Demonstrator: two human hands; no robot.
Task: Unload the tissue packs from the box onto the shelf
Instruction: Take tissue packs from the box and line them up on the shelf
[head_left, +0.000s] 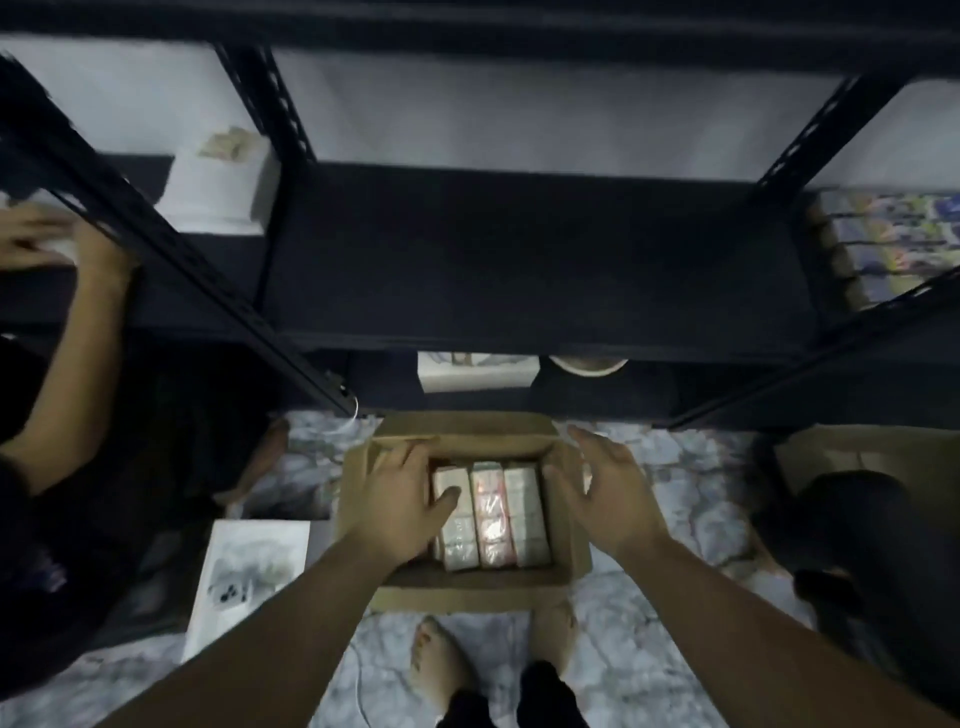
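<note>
1. On the marbled floor, just in front of the black shelf unit, stands an open cardboard box with its flaps folded outward.
2. Tissue packs lie inside the box in three side-by-side rows, wrapped in clear film.
3. Left hand: reaching into the box at its left side, fingers straight and slightly spread, thumb lying across the leftmost row. Nothing is gripped.
4. Right hand: over the right wall of the box, fingers extended and loosely apart, holding nothing; whether it touches the cardboard cannot be told.
5. Middle shelf board directly above the box is dark; a white pack sits on the bay to its left.
6. A second person's hand at far left touches a white item on the shelf; detail blurred.
7. Bare feet are visible below the box.
</note>
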